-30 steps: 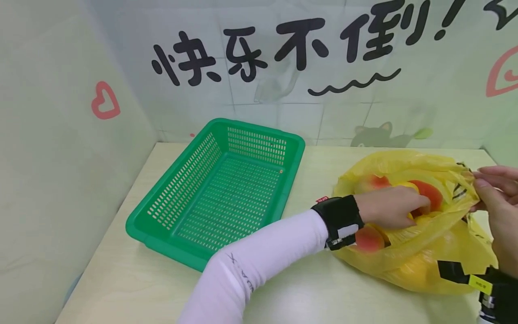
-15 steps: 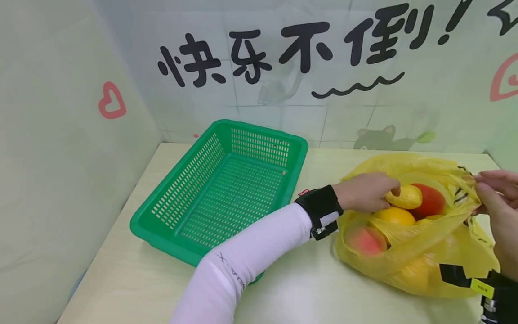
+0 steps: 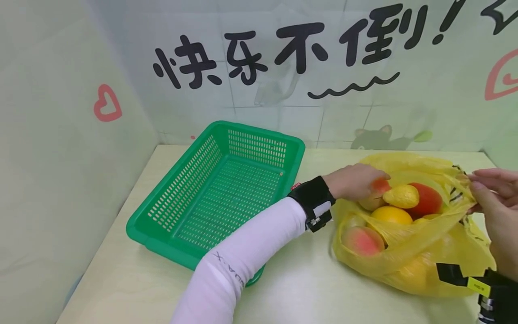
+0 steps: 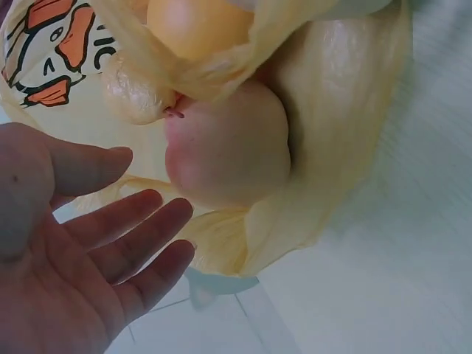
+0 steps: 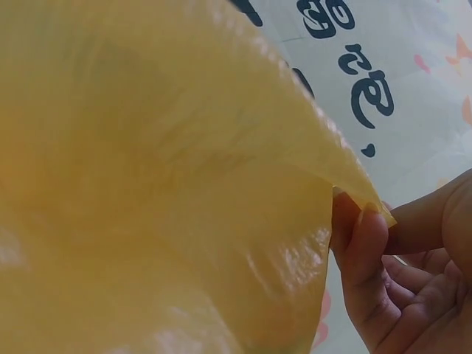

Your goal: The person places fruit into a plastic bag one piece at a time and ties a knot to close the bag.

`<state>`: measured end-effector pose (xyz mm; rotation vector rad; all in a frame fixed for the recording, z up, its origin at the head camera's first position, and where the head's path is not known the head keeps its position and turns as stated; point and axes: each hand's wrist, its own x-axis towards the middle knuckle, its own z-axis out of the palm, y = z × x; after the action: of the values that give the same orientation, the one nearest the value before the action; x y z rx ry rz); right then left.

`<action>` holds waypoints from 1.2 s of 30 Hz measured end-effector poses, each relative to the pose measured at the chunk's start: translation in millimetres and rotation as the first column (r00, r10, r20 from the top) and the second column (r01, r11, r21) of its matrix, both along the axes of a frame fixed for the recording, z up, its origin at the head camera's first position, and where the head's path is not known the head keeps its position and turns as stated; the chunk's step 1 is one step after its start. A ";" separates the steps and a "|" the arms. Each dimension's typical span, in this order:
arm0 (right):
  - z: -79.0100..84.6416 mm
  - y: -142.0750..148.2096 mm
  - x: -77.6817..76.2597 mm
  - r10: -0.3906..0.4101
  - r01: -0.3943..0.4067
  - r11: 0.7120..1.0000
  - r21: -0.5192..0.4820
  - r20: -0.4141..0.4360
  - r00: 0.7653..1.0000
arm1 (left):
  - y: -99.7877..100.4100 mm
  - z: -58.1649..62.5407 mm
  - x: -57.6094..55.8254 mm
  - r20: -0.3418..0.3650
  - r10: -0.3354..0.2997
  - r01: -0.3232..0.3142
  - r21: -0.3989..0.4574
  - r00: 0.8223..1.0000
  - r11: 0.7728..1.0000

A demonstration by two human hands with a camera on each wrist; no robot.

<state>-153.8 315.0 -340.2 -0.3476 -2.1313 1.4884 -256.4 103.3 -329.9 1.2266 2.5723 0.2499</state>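
Observation:
In the head view, my left hand [image 3: 353, 181] is at the left side of a yellow plastic bag [image 3: 404, 270], beside a red-and-yellow peach [image 3: 374, 198]. The left wrist view shows its fingers spread and relaxed, with a gap between them and the peach [image 4: 225, 147]. A bumpy lemon [image 3: 401, 196], an orange [image 3: 391, 215], a red mango-like fruit [image 3: 426, 201] and another peach [image 3: 364, 240] lie in the bag's mouth. More fruit is partly hidden under the plastic. At the right, my right hand [image 3: 495, 198] pinches the bag's edge between thumb and fingers, as the right wrist view confirms.
A green perforated plastic basket [image 3: 139, 225] stands left of the bag on the pale wooden table [image 3: 291, 288]. My left sleeve passes over its near right corner. Printed walls [image 3: 279, 117] rise behind the table and at its sides.
My left hand has drawn back leftward from the middle of the bag, past the lemon, to the peach at the left. The lemon lies in view on the fruit. My right hand keeps the bag edge.

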 end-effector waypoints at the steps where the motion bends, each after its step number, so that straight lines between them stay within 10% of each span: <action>1: -0.2 -0.2 0.2 0.004 -0.004 1.000 -0.003 -0.001 1.000 | -0.1 -1.0 0.1 0.010 0.008 -0.008 -0.004 1.000 1.000; 11: 0.1 2.0 2.3 0.114 -0.113 0.993 0.035 -0.019 0.993 | -7.7 1.5 2.0 -0.136 0.176 -0.166 0.083 0.975 0.983; 26: -3.0 2.9 1.7 0.150 -0.148 0.987 0.062 -0.038 0.988 | -17.4 0.1 -4.5 -0.232 0.374 -0.265 0.392 0.898 0.881; 31: -4.3 2.4 1.9 0.127 -0.125 0.991 0.046 -0.039 0.991 | -15.9 -4.1 -6.1 -0.339 0.366 -0.288 0.259 0.867 0.922; 36: -5.2 3.4 2.3 0.086 -0.085 0.996 0.037 -0.031 0.996 | -12.6 -8.8 -2.3 -0.350 0.184 -0.205 -0.023 0.918 0.978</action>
<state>-151.5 318.4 -345.4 -0.2202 -2.1686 1.4907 -258.7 90.7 -338.7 1.0732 2.9858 -0.0078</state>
